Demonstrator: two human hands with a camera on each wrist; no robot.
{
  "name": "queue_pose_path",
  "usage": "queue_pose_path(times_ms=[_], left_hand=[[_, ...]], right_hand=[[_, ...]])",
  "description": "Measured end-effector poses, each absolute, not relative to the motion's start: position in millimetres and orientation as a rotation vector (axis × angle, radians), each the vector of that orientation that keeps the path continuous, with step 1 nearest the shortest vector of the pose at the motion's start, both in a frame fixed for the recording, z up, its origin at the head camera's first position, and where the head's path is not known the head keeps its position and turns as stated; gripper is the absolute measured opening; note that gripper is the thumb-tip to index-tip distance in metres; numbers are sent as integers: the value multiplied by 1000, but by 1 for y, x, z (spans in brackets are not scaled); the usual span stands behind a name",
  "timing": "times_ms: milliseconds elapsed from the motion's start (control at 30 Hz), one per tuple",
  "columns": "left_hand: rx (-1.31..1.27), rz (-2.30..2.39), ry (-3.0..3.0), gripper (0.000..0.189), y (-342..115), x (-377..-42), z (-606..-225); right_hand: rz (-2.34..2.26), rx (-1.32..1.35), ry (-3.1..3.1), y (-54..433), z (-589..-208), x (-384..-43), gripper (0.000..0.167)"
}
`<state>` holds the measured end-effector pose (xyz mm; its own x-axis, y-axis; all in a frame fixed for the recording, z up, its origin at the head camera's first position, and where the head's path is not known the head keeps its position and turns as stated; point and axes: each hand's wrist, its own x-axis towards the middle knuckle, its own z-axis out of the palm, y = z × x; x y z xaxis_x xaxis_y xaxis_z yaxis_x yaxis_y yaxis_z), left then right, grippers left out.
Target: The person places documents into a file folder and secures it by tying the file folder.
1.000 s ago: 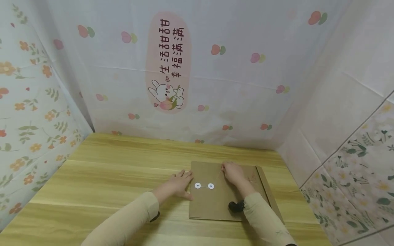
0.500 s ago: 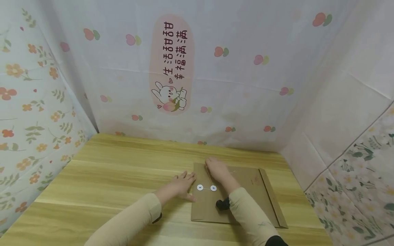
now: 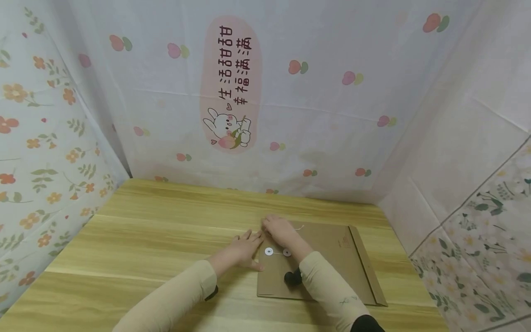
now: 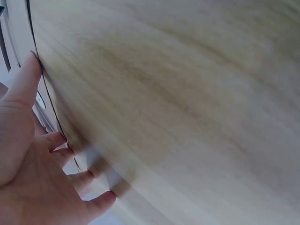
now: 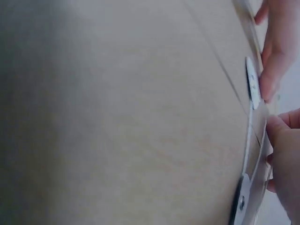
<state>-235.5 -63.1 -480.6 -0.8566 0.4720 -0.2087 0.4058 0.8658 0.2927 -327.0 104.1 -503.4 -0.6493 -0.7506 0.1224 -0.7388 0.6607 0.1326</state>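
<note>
A brown kraft paper string-tie envelope (image 3: pixel 327 258) lies flat on the table, its crease and flap edge at the right. Two white round buttons, a left one (image 3: pixel 268 251) and a right one (image 3: pixel 287 252), are joined by thin white string. My left hand (image 3: pixel 244 251) rests at the envelope's left edge; in the left wrist view its fingers (image 4: pixel 101 204) are spread along that edge. My right hand (image 3: pixel 281 230) is over the upper left corner, partly covering the right button. In the right wrist view its thumb and finger pinch the string (image 5: pixel 257 164), drawn taut from the nearer button.
The wood-grain table (image 3: pixel 166 230) extends left of the envelope. A white printed cloth (image 3: pixel 332 115) hangs behind it, with floral cloths at both sides. A black rounded object (image 3: pixel 293 278) sits at the right sleeve cuff, over the envelope.
My right hand has moved left across the envelope with the string, from right of the buttons to the upper left corner. My left hand has stayed at the left edge.
</note>
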Motion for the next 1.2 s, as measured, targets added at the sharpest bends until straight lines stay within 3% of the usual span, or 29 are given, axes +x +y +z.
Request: queue_pose_path(times_ms=[133, 300, 767, 900, 1067, 1200], left_hand=[[675, 351, 2760, 94, -62, -235, -479], [681, 343, 2752, 94, -60, -235, -479], [708, 358, 2778, 96, -61, -239, -475], [772, 385, 2790, 83, -64, -249, -470], [921, 333, 2861, 48, -62, -272, -472], [951, 303, 2883, 37, -57, -285, -473]], right_hand=[[334, 1118, -2805, 110, -503, -329, 5], [615, 1027, -2851, 121, -499, -332, 18], [393, 995, -3068, 152, -490, -337, 43], [404, 987, -3093, 153, -489, -337, 43], [421, 960, -3112, 152, -488, -336, 43], [432, 956, -3125, 150, -490, -335, 43]])
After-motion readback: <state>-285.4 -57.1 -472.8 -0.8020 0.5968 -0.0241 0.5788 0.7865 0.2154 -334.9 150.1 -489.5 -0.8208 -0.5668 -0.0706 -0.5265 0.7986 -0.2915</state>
